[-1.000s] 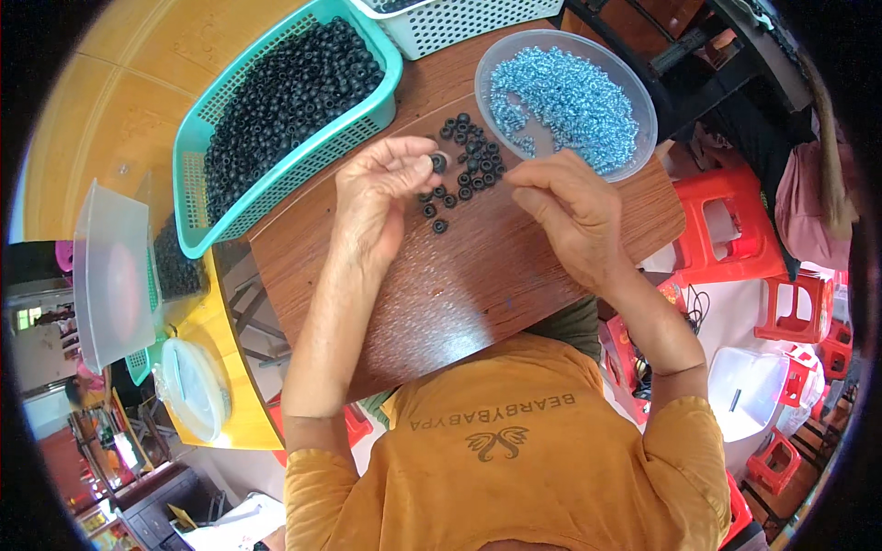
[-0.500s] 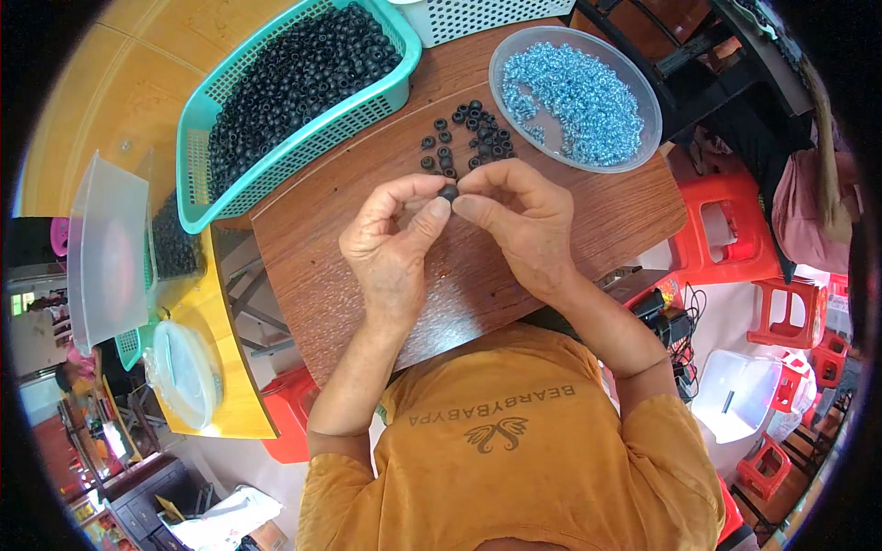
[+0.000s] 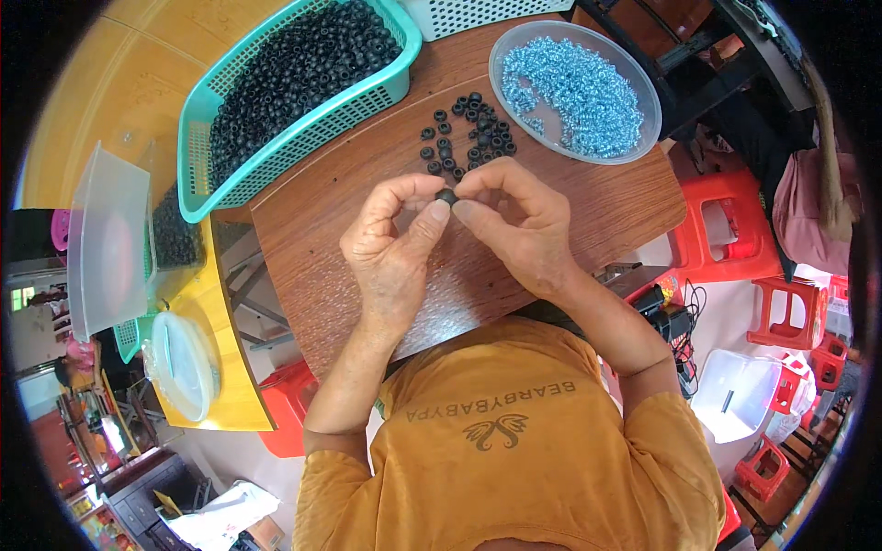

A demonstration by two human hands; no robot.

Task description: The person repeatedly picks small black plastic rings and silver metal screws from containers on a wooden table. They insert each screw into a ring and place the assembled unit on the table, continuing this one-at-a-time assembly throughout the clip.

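Left hand [image 3: 390,248] and right hand [image 3: 524,230], fingertips together, both pinch one small round black bead [image 3: 446,196], right of the teal perforated plastic basket [image 3: 303,144] and nearer the person!

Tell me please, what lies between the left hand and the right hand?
In the head view, one small black bead is between the left hand and the right hand; both seem to touch it.

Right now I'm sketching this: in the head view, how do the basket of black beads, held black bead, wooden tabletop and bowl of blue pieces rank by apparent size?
Largest to smallest:
Wooden tabletop
Basket
Bowl
Black bead
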